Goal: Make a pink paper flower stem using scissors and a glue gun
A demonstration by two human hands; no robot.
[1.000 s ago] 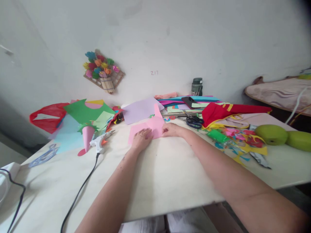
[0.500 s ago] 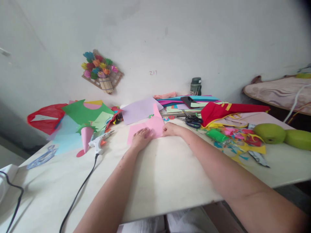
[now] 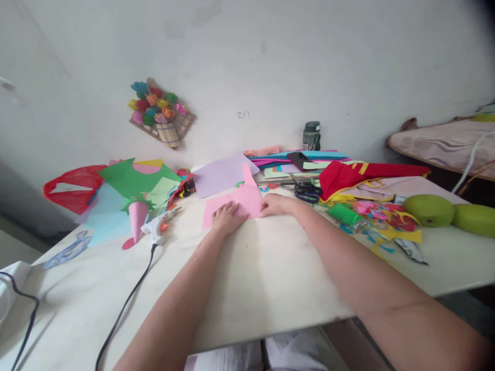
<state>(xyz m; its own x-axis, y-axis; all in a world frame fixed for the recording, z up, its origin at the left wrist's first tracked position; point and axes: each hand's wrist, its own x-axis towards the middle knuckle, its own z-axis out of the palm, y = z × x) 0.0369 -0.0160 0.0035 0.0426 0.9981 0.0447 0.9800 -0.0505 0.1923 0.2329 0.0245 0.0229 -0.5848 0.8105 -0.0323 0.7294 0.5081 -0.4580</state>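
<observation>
A sheet of pink paper [image 3: 247, 198] lies on the table in front of me, with a narrow strip of it pointing up toward the wall. Flat on its left part rests my left hand [image 3: 229, 218], fingers spread and stretched out. My right hand [image 3: 275, 205] is closed at the paper's right edge, fingertips pinching that edge. Behind the pink paper lies a lilac sheet [image 3: 224, 175]. Small paper flowers [image 3: 272, 186] are just beyond my right hand.
At left are a glue gun [image 3: 155, 229] with a black cord, a pink paper cone [image 3: 137, 219] and green paper [image 3: 135, 180]. Scissors [image 3: 307, 192], a red cloth [image 3: 340, 180], paper scraps [image 3: 406, 234] and green fruits [image 3: 429, 210] lie at right. A bottle [image 3: 311, 136] stands by the wall.
My left hand has slid slightly to the right over the pink paper. My right hand stays at the paper's right edge, almost unmoved.
</observation>
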